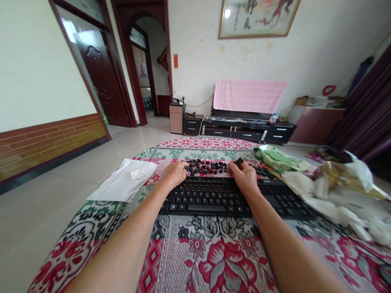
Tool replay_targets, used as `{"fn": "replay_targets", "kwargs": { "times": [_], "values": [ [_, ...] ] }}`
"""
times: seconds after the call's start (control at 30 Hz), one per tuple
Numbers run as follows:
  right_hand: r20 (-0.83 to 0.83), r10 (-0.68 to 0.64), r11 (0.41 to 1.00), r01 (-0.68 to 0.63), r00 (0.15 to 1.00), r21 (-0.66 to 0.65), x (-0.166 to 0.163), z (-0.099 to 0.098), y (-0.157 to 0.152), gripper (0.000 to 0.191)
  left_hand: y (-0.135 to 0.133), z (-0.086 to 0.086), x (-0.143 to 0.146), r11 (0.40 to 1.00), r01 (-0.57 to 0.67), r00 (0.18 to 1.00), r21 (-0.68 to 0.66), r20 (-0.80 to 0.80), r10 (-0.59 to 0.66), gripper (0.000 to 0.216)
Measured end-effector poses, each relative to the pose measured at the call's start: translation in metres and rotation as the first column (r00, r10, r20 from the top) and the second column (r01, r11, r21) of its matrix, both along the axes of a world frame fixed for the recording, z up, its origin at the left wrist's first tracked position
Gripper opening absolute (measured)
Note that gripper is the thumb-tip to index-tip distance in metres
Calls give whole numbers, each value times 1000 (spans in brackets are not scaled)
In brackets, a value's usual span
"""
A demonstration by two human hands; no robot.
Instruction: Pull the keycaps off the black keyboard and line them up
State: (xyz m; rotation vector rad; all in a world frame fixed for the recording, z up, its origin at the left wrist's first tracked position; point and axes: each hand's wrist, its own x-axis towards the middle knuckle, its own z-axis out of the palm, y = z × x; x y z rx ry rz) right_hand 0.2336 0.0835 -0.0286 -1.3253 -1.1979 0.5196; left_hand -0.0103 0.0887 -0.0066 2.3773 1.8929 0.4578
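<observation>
A black keyboard (pixel 226 197) lies across the flowered tablecloth (pixel 214 252) in front of me. Behind it sits a heap of loose black keycaps (pixel 207 167). My left hand (pixel 174 174) rests at the keyboard's far left corner, fingers curled down at the edge of the keycap heap; what they hold, if anything, is hidden. My right hand (pixel 244 176) is over the keyboard's upper middle and pinches a single black keycap (pixel 238 161) between thumb and fingers.
A white tissue sheet (pixel 124 185) with a crumpled wad lies left of the keyboard. Green and white crumpled plastic bags (pixel 332 183) crowd the table's right side. Beyond the table stand a low TV cabinet (pixel 244 128) with a pink cloth and an open doorway.
</observation>
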Motion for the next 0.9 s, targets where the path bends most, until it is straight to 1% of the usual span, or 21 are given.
{"fn": "replay_targets", "kwargs": {
  "times": [0.17, 0.3, 0.43, 0.53, 0.67, 0.9],
  "values": [
    [-13, 6, 1000, -6, 1000, 0, 0, 0, 0, 25, -2, 5, 6, 988, 150, 988, 42, 34, -152, 29],
    [-10, 9, 1000, -9, 1000, 13, 0, 1, 0, 24, 0, 2, 9, 981, 192, 978, 9, 76, -193, 31],
    [-6, -2, 1000, 2, 1000, 1, 0, 1, 1, 24, 4, -3, 10, 983, 178, 983, -36, 51, -176, 33],
    [-2, -2, 1000, 2, 1000, -1, 0, 0, 1, 24, 6, -3, 10, 985, 166, 986, -44, 29, -165, 33],
    [-2, -7, 1000, 7, 1000, 8, 0, 0, 1, 24, 5, -1, 10, 991, 125, 989, -52, 84, -120, 30],
    [-15, 4, 1000, -3, 1000, 23, 0, 0, 1, 22, 4, 2, 13, 994, 8, 985, -104, 172, 11, 21]
  ]
}}
